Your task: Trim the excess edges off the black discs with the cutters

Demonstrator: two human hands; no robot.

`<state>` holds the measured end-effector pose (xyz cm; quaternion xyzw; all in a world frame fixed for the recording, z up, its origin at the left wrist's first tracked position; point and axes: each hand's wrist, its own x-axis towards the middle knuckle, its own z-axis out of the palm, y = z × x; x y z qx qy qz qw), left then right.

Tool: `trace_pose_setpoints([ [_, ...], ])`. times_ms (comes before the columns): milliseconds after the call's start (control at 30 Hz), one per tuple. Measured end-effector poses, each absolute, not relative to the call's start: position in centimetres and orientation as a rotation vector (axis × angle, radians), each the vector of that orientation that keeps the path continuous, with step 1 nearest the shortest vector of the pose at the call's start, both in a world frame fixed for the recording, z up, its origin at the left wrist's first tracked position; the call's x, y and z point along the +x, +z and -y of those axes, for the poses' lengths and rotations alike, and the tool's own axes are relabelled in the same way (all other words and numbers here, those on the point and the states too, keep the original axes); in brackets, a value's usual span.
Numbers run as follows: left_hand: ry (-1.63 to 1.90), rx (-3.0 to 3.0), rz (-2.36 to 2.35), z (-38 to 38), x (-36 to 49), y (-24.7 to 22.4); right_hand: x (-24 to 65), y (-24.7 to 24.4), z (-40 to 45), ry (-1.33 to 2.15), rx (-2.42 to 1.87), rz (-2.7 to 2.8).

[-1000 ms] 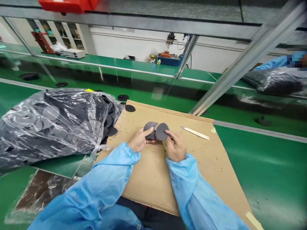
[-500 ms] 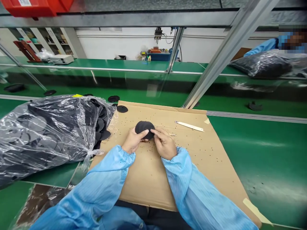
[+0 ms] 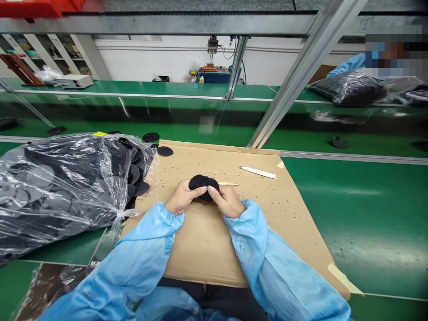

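Observation:
A stack of thin black discs (image 3: 202, 182) is held just above the cardboard sheet (image 3: 207, 240). My left hand (image 3: 182, 196) grips its left side, thumb lying across the front. On the other side my right hand (image 3: 228, 199) closes round the edge, and the two thumb tips nearly meet at the middle. The fingers behind the stack are hidden. Past my right hand lies a thin pale tool (image 3: 230, 183), partly covered. A white craft knife-like handle (image 3: 257, 172) rests farther back on the cardboard, among scattered black specks.
At the left lies a large clear plastic bag (image 3: 76, 191) full of black discs, some spilling from its mouth. One loose disc (image 3: 165, 151) sits at the cardboard's back corner. A slanting metal post (image 3: 284, 89) rises behind. Across the bench, a person's blue sleeve (image 3: 347, 64) shows beside another bag.
My right hand has shifted from fingertips on the disc faces to gripping the stack's right side, thumb in front. The stack has tilted slightly. The whole view has shifted a little.

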<state>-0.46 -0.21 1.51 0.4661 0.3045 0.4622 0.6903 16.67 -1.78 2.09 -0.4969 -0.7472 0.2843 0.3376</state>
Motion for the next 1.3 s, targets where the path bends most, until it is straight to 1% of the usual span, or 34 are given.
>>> trace_pose_setpoints([
  [267, 0.995, 0.999, -0.641, 0.3, -0.4, 1.8, 16.8, 1.9, 1.7, 0.766, -1.254, 1.923],
  [433, 1.034, 0.845, -0.670, 0.1, -0.3, 1.9, 16.2, 1.5, 2.0, 0.653, -1.253, 1.821],
  [567, 0.977, 0.669, -0.682, -0.4, -0.7, 1.9, 15.9, 1.5, 2.3, 0.661, -1.059, 1.704],
  [800, 0.775, 0.662, -0.623, -0.3, -1.0, 1.8, 15.5, 2.0, 2.6, 0.318, -0.936, 1.814],
  [1200, 0.792, 0.769, -0.656, 0.1, -0.8, 1.9, 15.7, 2.0, 2.9, -0.068, -1.034, 2.028],
  [1300, 0.796, 0.768, -0.680, 0.1, -0.7, 1.8, 15.5, 2.0, 2.9, -0.090, -1.057, 2.031],
])
